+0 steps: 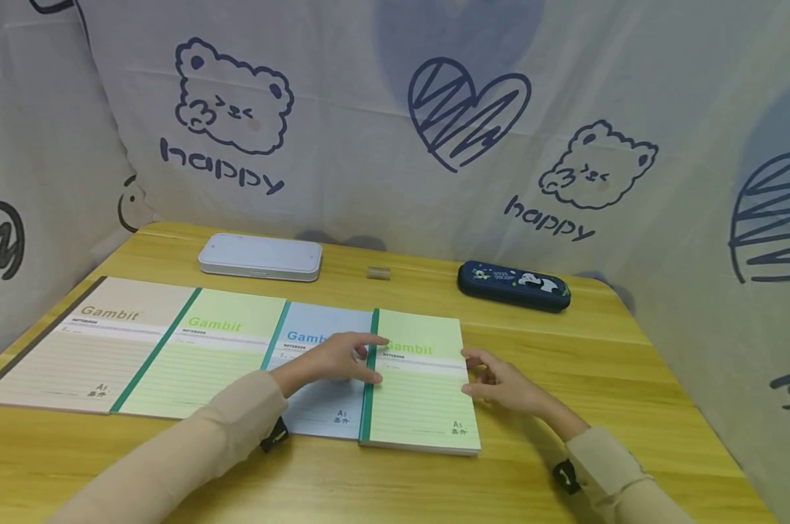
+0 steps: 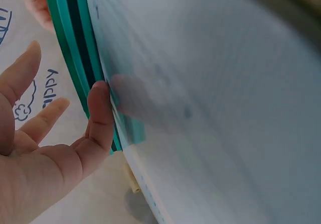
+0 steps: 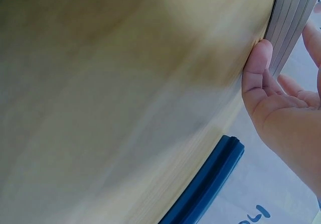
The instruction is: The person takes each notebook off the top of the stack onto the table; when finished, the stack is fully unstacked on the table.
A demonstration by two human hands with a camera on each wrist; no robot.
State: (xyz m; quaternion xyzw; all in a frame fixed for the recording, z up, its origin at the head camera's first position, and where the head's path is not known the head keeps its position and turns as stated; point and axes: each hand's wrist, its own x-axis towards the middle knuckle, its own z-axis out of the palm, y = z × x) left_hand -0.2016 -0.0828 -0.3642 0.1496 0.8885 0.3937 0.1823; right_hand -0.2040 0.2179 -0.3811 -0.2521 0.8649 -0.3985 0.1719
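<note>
A small stack of notebooks [image 1: 424,407], a light green one with a dark green spine on top, lies between my two hands. Thumb and forefinger spread, my left hand [image 1: 336,356] has its fingertips at the spine side. One of its fingertips rests by the layered green spines [image 2: 75,58] in the left wrist view. From the other side, my right hand [image 1: 504,383] touches the stack's right edge, its fingertips against the layered page edges [image 3: 293,18] in the right wrist view. Beneath my left hand lies a blue notebook [image 1: 329,400], partly hidden by hand and sleeve.
Left of the blue notebook, another light green notebook [image 1: 191,364] and a beige notebook [image 1: 60,364] continue the row. Along the table's back are a white case [image 1: 260,256], a small tan block [image 1: 378,274] and a dark blue panda pencil case [image 1: 512,286]. Printed cloth hangs behind [image 1: 349,145].
</note>
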